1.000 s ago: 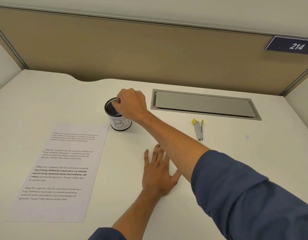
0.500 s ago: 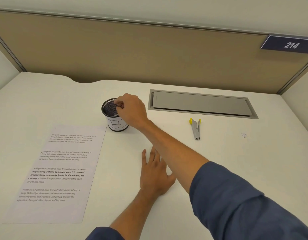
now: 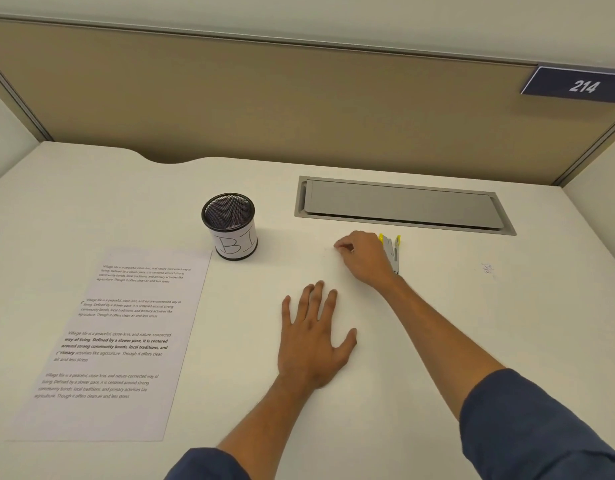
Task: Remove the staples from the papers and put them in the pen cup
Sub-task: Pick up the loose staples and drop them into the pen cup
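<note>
Both hands were on the desk (image 3: 437, 341): the left hand (image 3: 313, 344) lay flat, fingers spread, likely as a brace, while the right hand (image 3: 363, 258) pinched at a tiny staple (image 3: 326, 249) beside the staple remover (image 3: 392, 252), right of the mesh pen cup (image 3: 230, 225); papers (image 3: 119, 341) lay left.

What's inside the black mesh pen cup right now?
Inside the pen cup only dark mesh wall and a few tiny pale specks near the bottom show. Whether those are staples cannot be told.

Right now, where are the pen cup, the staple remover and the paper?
pen cup (image 3: 235, 242): head view, on its white label.
staple remover (image 3: 393, 252): head view, on its grey body.
paper (image 3: 133, 362): head view, on the printed sheet's middle.
</note>
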Demonstrator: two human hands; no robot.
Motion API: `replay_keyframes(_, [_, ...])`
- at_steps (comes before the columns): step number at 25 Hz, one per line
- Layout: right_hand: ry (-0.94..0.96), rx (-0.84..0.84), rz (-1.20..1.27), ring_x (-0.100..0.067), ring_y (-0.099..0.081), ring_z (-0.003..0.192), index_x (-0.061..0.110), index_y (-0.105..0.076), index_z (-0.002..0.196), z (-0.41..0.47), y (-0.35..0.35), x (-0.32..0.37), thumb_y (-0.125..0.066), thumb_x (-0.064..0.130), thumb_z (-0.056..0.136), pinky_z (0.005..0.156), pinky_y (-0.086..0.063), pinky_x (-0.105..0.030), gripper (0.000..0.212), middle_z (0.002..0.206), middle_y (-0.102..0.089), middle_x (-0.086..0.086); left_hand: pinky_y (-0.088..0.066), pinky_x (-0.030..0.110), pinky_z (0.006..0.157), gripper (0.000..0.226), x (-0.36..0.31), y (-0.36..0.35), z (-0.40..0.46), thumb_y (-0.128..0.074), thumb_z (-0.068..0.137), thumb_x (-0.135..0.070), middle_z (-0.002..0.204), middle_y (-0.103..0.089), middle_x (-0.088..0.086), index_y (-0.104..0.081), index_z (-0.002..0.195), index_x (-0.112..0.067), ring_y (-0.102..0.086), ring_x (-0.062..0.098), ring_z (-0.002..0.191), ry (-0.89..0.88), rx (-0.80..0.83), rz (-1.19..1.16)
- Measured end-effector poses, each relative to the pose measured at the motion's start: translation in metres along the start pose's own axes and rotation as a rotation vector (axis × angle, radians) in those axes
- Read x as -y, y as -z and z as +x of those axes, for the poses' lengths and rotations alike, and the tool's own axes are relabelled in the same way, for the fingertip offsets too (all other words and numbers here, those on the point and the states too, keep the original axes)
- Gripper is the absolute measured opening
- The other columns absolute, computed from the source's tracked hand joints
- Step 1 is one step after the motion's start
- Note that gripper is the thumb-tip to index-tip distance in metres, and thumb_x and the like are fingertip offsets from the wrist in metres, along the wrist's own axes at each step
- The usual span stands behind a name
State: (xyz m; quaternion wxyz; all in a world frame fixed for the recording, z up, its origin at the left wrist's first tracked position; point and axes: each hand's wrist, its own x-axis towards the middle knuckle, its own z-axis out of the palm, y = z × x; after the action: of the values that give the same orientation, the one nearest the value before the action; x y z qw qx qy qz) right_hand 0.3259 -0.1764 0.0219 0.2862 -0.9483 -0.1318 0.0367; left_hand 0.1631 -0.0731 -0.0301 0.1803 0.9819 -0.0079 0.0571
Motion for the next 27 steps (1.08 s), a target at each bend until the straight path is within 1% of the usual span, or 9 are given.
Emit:
replay_keyframes(3, [0.068, 0.06, -0.125, -0.026, -0.062, 0.104, 0.011, -0.072, 0.111, -0.001, 0.002, -0.002, -0.049, 0.011, 0.095, 0.089, -0.05, -0.038, 0.028, 0.115, -0.068, -0.007, -0.001, 0.051, 0.119, 0.075, 0.001, -0.002, -0.001, -0.029, 0.091, -0.067, 0.164, -0.017, -0.001, -0.031, 0.153, -0.025, -0.012, 0.018, 0.152, 0.002, -0.008, 0.008])
replay_keyframes(7, [0.165, 0.112, -0.235, -0.025, -0.06, 0.106, 0.014, -0.067, 0.12, 0.002, 0.0, 0.004, -0.046, 0.016, 0.098, 0.084, -0.046, -0.033, 0.03, 0.119, -0.064, -0.004, -0.001, 0.051, 0.119, 0.075, 0.0, 0.0, 0.0, -0.028, 0.091, -0.067, 0.165, -0.016, -0.001, -0.03, 0.153, -0.025, -0.01, 0.018, 0.152, 0.005, -0.003, 0.011])
replay_keyframes(10, [0.2, 0.137, -0.299, -0.025, -0.059, 0.106, 0.014, -0.065, 0.122, 0.002, -0.003, 0.006, -0.044, 0.017, 0.099, 0.085, -0.047, -0.035, 0.031, 0.12, -0.062, -0.003, -0.001, 0.051, 0.119, 0.075, 0.0, 0.0, 0.0, -0.028, 0.091, -0.067, 0.165, -0.016, -0.001, -0.03, 0.153, -0.025, -0.01, 0.018, 0.152, 0.007, -0.001, 0.016])
replay_keyframes(12, [0.218, 0.141, -0.333, -0.025, -0.059, 0.105, 0.013, -0.066, 0.121, 0.0, -0.003, 0.008, -0.044, 0.019, 0.1, 0.086, -0.049, -0.037, 0.032, 0.119, -0.062, -0.004, -0.001, 0.051, 0.119, 0.074, 0.0, -0.001, 0.001, -0.028, 0.091, -0.067, 0.164, -0.016, -0.001, -0.031, 0.153, -0.025, -0.011, 0.018, 0.152, 0.009, -0.004, 0.019])
replay_keyframes(16, [0.232, 0.136, -0.347, -0.023, -0.061, 0.097, 0.01, -0.071, 0.112, -0.004, -0.006, 0.011, -0.045, 0.022, 0.1, 0.084, -0.051, -0.035, 0.031, 0.112, -0.066, -0.005, -0.002, 0.051, 0.119, 0.074, 0.001, -0.002, 0.001, -0.029, 0.091, -0.067, 0.164, -0.018, 0.0, -0.032, 0.152, -0.025, -0.013, 0.019, 0.151, 0.009, -0.008, 0.023])
replay_keyframes(19, [0.229, 0.142, -0.355, -0.023, -0.062, 0.092, 0.011, -0.072, 0.106, -0.003, -0.006, 0.014, -0.045, 0.021, 0.099, 0.078, -0.05, -0.031, 0.029, 0.106, -0.067, -0.005, -0.001, 0.051, 0.119, 0.074, 0.001, -0.002, 0.0, -0.029, 0.091, -0.067, 0.164, -0.017, -0.001, -0.031, 0.152, -0.026, -0.011, 0.018, 0.152, 0.009, -0.003, 0.024])
replay_keyframes(23, [0.252, 0.166, -0.429, -0.024, -0.061, 0.088, 0.012, -0.07, 0.105, -0.004, -0.008, 0.026, -0.044, 0.019, 0.098, 0.074, -0.048, -0.033, 0.028, 0.104, -0.066, -0.005, 0.001, 0.051, 0.119, 0.074, 0.001, -0.001, 0.0, -0.026, 0.091, -0.068, 0.165, -0.015, -0.001, -0.028, 0.153, -0.027, -0.008, 0.017, 0.152, 0.009, 0.007, 0.02])
replay_keyframes(25, [0.276, 0.168, -0.432, -0.023, -0.062, 0.089, 0.012, -0.069, 0.107, -0.008, -0.012, 0.03, -0.045, 0.02, 0.099, 0.071, -0.045, -0.029, 0.026, 0.104, -0.066, -0.004, 0.0, 0.052, 0.119, 0.075, 0.001, -0.001, 0.001, -0.026, 0.091, -0.068, 0.165, -0.015, 0.0, -0.027, 0.154, -0.026, -0.009, 0.017, 0.152, 0.01, 0.008, 0.016])
replay_keyframes(27, [0.296, 0.171, -0.392, -0.022, -0.062, 0.09, 0.013, -0.069, 0.107, -0.012, -0.016, 0.032, -0.045, 0.021, 0.099, 0.075, -0.047, -0.03, 0.027, 0.105, -0.066, -0.003, -0.001, 0.052, 0.12, 0.076, 0.001, -0.001, 0.001, -0.026, 0.092, -0.068, 0.164, -0.017, 0.0, -0.026, 0.154, -0.026, -0.009, 0.017, 0.152, 0.007, 0.009, 0.015])
